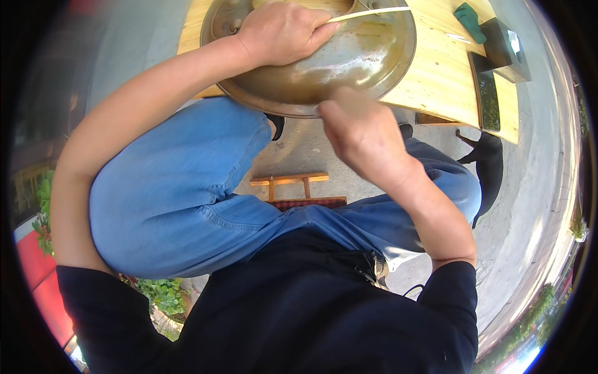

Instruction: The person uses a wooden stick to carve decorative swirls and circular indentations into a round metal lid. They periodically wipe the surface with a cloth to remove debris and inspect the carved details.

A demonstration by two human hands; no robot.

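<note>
A large round metal dish (349, 62), brownish and shiny, lies at the near edge of the wooden table, slightly overhanging it. Whether it is a tray or a lid I cannot tell. My left hand (283, 34) is above it, closed on a thin pale stick (374, 12) that points right across the dish. By the near rim, my right hand (364, 134) is closed with the fingers curled in. Motion smears its knuckles, and anything inside the fingers is hidden. Part of a rounded brown vessel (339, 6) shows behind my left hand at the top edge.
On the right of the wooden table (430, 81) stand a dark tissue box (503, 47), a green cloth (469, 22) and a flat black slab (484, 90). A black dog (490, 171) is beside my right knee. A small wooden stool (289, 179) shows between my legs.
</note>
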